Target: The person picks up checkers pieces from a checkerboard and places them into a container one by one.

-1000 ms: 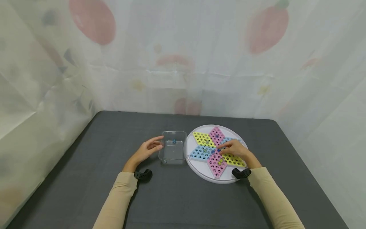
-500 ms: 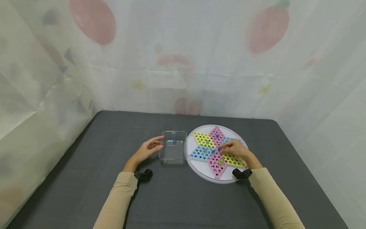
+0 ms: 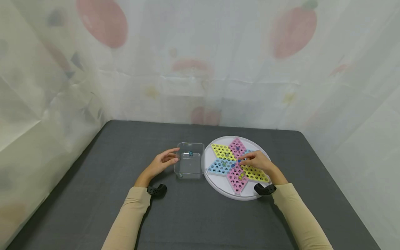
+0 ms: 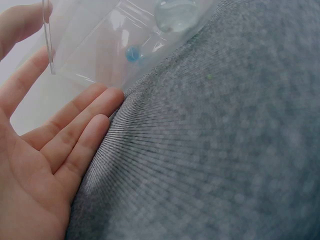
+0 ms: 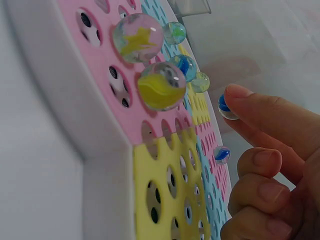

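Right hand hovers over the centre of the round white checkers board with a pink, yellow and blue star of holes, fingers curled, index fingertip and thumb pinching a small clear glass marble with a blue swirl. From that marble, at about 9 o'clock in the right wrist view, two clear marbles with yellow swirls sit in holes of the pink point; more small marbles lie between. Left hand lies relaxed, fingers straight, fingertips touching the left wall of the clear rectangular plastic box, at 9 o'clock of the board, just beside it. Inside it, a blue marble near the far wall. All on the dark grey cloth table.
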